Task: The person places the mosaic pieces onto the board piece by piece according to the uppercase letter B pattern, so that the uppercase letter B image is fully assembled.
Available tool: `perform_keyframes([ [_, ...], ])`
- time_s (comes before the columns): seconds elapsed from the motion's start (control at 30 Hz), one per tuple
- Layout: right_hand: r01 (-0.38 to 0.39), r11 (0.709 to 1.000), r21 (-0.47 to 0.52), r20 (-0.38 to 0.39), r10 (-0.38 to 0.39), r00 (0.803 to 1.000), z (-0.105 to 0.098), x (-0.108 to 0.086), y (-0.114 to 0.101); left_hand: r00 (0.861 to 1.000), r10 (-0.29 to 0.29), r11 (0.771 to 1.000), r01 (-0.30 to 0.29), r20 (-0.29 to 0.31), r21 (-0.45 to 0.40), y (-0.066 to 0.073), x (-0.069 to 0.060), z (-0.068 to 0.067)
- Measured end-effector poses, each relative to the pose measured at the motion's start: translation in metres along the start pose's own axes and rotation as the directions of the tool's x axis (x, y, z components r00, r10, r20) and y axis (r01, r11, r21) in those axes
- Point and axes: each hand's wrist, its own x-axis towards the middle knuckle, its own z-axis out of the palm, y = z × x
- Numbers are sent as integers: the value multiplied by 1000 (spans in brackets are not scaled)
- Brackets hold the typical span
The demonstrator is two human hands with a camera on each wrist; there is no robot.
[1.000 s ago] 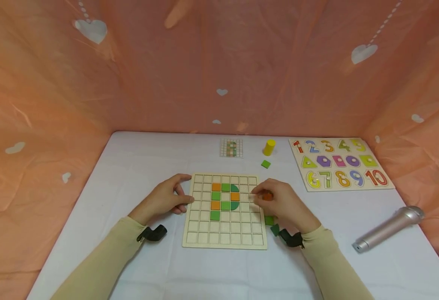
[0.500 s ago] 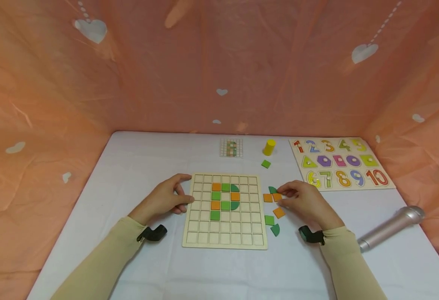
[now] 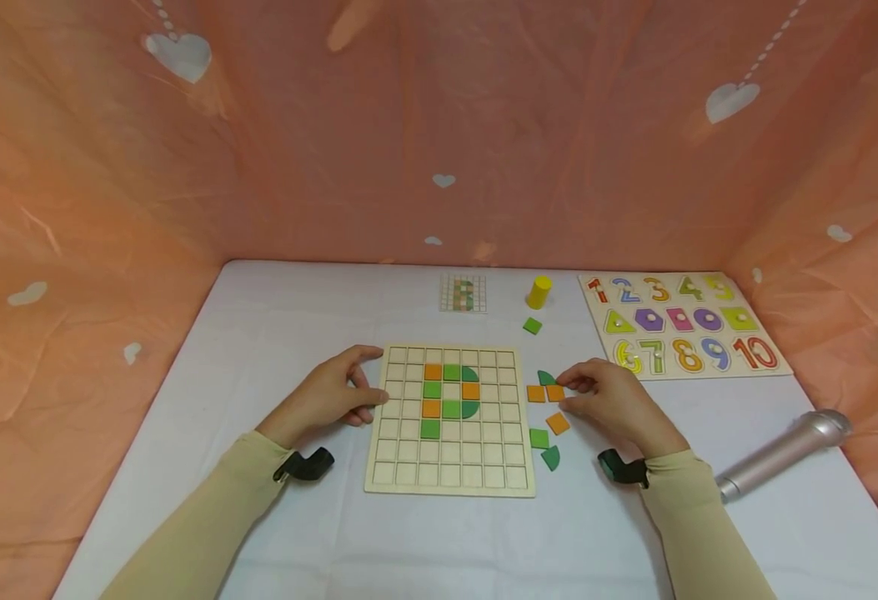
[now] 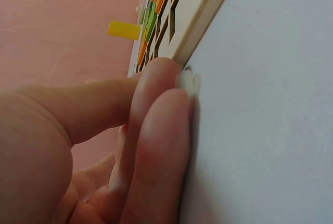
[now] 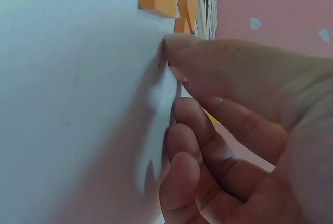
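Note:
A pale wooden grid board (image 3: pixel 449 487) lies flat, with orange and green tiles (image 3: pixel 430 429) in its upper middle cells. My left hand (image 3: pixel 326 392) touches the board's left edge and upper left corner with thumb and index finger extended; in the left wrist view, fingertips (image 4: pixel 161 125) are against its side. Right of the board, my right hand (image 3: pixel 614 404) pinches an orange square (image 3: pixel 554 393) between thumb and index finger; the right wrist view shows the thumb covering part of this orange piece (image 5: pixel 178 74). Another orange square (image 3: pixel 535 393) and a dark green quarter-round (image 3: pixel 546 378) adjoin it.
Below the right hand's tile lie an orange square (image 3: pixel 558 423), a green square (image 3: pixel 539 438) and a quarter-round (image 3: pixel 551 457). Farther back are a pattern card (image 3: pixel 463 293), a yellow cylinder (image 3: pixel 539 292) and a green tile (image 3: pixel 532 326). A number board (image 3: pixel 679 371) and microphone (image 3: pixel 784 454) stand right.
My right hand has moved right from the board's edge to the loose tiles, uncovering several of them, and now pinches an orange square. My left hand has stayed at the board.

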Motion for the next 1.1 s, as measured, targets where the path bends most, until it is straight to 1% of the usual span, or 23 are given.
perform_keyframes([
  [0.4,24,998,-56,-9,-24,1000,-1,0,-1,1000,-13,1000,13,-5,9,2,1,0],
  [0.57,19,997,-73,-23,-21,1000,0,-4,-8,1000,-16,1000,16,-2,4,3,0,1],
  [0.7,50,997,-61,-28,-51,998,5,-4,-23,1000,-13,1000,13,0,-9,1,0,0],
  [0.9,142,989,-33,12,-142,990,20,4,-54,1000,-10,1000,10,-1,-25,-3,0,-1],
  [1.03,208,978,-21,35,-208,978,36,7,-73,1000,-5,1000,5,3,-22,-3,1,-1],
  [1.1,249,968,-34,43,-248,968,45,6,-80,1000,-3,1000,3,4,-21,-2,0,-1],
])
